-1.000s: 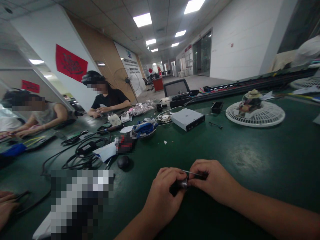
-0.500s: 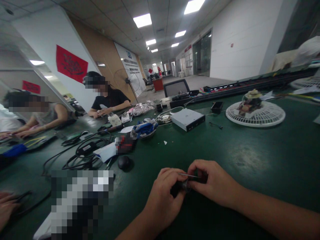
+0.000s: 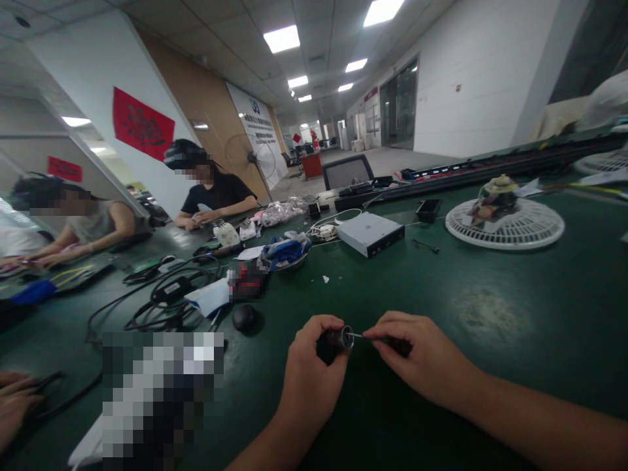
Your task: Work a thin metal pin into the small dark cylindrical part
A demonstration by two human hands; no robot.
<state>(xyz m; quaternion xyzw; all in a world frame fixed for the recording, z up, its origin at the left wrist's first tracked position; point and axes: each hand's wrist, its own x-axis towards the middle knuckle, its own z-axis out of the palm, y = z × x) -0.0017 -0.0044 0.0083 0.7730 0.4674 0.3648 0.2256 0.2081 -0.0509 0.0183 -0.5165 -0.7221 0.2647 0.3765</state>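
Observation:
Above the green tabletop, my left hand (image 3: 310,369) is closed around a small dark cylindrical part (image 3: 342,339), with its round, rimmed open end turned right. My right hand (image 3: 424,356) grips a thin metal-shafted screwdriver (image 3: 358,335) by its dark handle, mostly covered by the fingers. The shaft points left and its tip is at the part's opening. How deep the tip sits I cannot tell.
A black mouse-like object (image 3: 244,318) and tangled black cables (image 3: 161,294) lie left. Further back are a bowl with blue cloth (image 3: 287,252), a grey disc drive (image 3: 369,232) and a white fan grille (image 3: 505,226). Two people (image 3: 216,196) sit across the table; another hand (image 3: 17,402) shows at lower left.
The cylindrical part has turned in my left hand, so its open end shows. The screwdriver's shaft has moved from lying across my left fingers to the part's opening.

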